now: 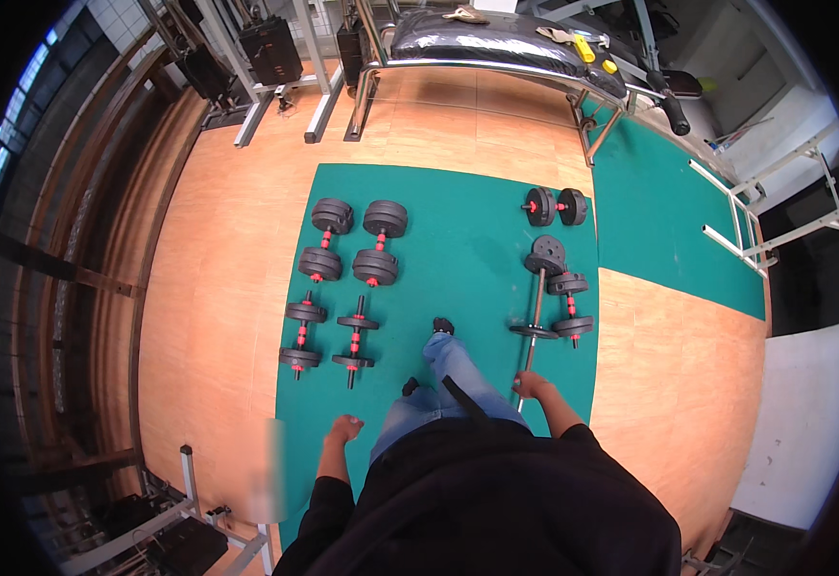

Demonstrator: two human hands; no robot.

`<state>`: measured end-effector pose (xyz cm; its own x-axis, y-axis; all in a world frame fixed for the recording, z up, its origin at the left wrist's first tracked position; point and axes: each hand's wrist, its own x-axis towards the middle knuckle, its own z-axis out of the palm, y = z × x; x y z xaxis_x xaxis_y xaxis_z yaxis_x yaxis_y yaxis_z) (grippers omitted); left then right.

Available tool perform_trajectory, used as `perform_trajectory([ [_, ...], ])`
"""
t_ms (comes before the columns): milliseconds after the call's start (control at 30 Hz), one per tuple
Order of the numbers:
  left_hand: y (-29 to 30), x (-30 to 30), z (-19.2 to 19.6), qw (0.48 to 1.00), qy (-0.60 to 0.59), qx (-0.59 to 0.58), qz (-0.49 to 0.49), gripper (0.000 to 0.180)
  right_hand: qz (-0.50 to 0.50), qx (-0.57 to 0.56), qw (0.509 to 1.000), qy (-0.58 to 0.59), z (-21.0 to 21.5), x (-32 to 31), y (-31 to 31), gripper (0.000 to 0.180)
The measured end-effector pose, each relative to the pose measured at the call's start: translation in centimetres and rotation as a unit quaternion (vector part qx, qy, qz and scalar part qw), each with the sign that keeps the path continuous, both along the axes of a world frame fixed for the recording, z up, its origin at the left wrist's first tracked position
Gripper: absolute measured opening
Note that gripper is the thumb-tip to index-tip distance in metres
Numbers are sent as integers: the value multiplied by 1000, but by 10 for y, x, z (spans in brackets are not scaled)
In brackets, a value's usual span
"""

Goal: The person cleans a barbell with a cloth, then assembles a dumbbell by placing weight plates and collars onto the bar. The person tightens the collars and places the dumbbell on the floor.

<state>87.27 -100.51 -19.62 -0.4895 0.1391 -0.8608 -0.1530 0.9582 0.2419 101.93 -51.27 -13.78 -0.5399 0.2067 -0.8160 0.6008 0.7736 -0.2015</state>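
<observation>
My right hand [530, 385] is closed around the near part of a silver barbell [538, 300]. Black plates sit on this bar, a round one with holes at its far end by the mat and a flatter one partway along. A black dumbbell with red collars [571, 305] lies just right of the bar. My left hand [345, 428] hangs loosely open at my left side, with nothing seen in it; its fingers are partly hidden. The dumbbell nearest to it [355, 342] lies on the green mat [467, 230] beyond that hand.
Several more dumbbells lie in pairs on the left, including a thick-plated one [381, 242]; another [555, 205] lies far right. A black padded bench [486, 43] bears gloves and a yellow tool. White metal frames [746, 216] stand right, and a wooden structure [141, 278] runs along the left.
</observation>
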Motion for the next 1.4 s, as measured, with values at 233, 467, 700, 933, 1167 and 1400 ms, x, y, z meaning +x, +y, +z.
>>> perform_trajectory([
  [233,43,-63,-5,988,82,42,-126,39,-208,-20,977,-46,-5,115,-20,45],
  [467,152,-123,27,986,28,74,-149,44,-294,-30,955,13,-23,109,1,44],
  [700,253,-183,44,972,15,91,-215,42,-331,-19,938,103,-47,41,87,42],
  [933,337,-247,9,956,71,79,-274,43,-362,-22,924,122,-11,-23,176,42],
  [1167,428,-286,18,966,59,135,-211,40,-402,-23,912,78,-19,-11,190,40],
  [1400,470,-372,-21,961,-67,-36,-265,40,-457,2,890,10,-38,-27,209,37],
])
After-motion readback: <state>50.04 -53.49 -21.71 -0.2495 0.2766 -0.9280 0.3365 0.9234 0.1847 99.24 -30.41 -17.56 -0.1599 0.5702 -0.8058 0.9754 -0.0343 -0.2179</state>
